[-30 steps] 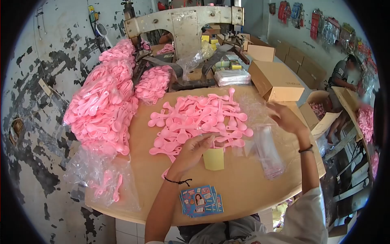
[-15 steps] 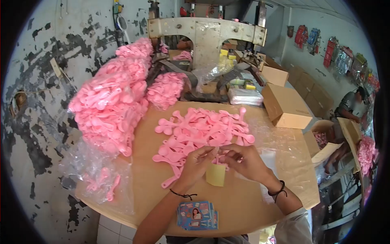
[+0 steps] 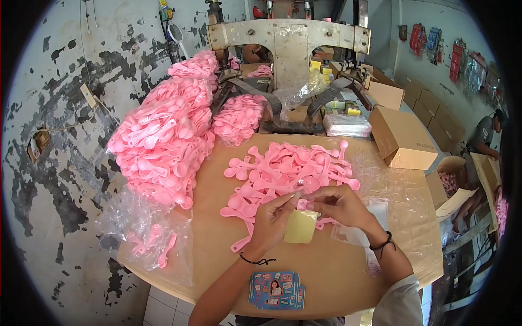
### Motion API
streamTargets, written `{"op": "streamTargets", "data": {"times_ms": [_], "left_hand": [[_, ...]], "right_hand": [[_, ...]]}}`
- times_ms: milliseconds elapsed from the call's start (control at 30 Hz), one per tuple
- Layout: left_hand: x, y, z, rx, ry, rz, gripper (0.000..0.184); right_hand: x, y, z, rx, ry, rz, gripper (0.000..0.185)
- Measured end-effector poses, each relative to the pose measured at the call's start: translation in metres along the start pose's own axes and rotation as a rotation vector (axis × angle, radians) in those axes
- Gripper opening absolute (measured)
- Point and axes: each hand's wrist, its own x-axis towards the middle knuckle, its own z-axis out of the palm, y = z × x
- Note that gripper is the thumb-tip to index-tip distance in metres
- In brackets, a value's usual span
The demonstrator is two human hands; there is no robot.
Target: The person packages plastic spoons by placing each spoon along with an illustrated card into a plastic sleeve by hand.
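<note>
Over the front edge of a loose heap of pink plastic spoons (image 3: 288, 168), my two hands meet. My left hand (image 3: 273, 218) pinches with thumb and forefinger at the top of a pale yellow card (image 3: 300, 227), which seems to sit in a clear plastic bag. From the other side my right hand (image 3: 343, 207) also pinches the top edge, its fingers curled. A bit of pink shows between the fingertips, too small to make out fully. Nearer my body lies a small stack of blue printed cards (image 3: 276, 290).
Large clear bags of pink spoons (image 3: 157, 146) stand at the left. A crumpled plastic bag (image 3: 147, 233) holds a few spoons. Behind is a metal press (image 3: 291, 41); cardboard boxes (image 3: 402, 136) and clear plastic sleeves (image 3: 348, 126) stand right. A person (image 3: 484, 136) sits far right.
The view has shifted, so everything appears further right. My fingers have shifted slightly at the top of the yellow card, and more pink shows between them.
</note>
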Motion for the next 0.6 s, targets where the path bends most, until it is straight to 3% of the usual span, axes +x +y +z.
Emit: {"op": "streamTargets", "data": {"times_ms": [133,267,433,600], "left_hand": [[0.003,0.019,-0.004,-0.136,-0.077,-0.223,0.034],[0.006,0.015,-0.017,-0.098,-0.192,-0.17,0.033],[0.006,0.018,-0.025,-0.047,-0.232,-0.131,0.021],[0.005,0.012,-0.026,0.104,-0.301,0.079,0.014]], "right_hand": [[-0.004,-0.014,-0.001,0.024,0.084,0.068,0.021],[-0.005,-0.008,0.004,0.112,0.115,0.038,0.019],[-0.005,0.003,-0.011,-0.05,0.002,-0.225,0.02],[-0.005,0.006,-0.019,-0.11,-0.071,-0.29,0.023]]}}
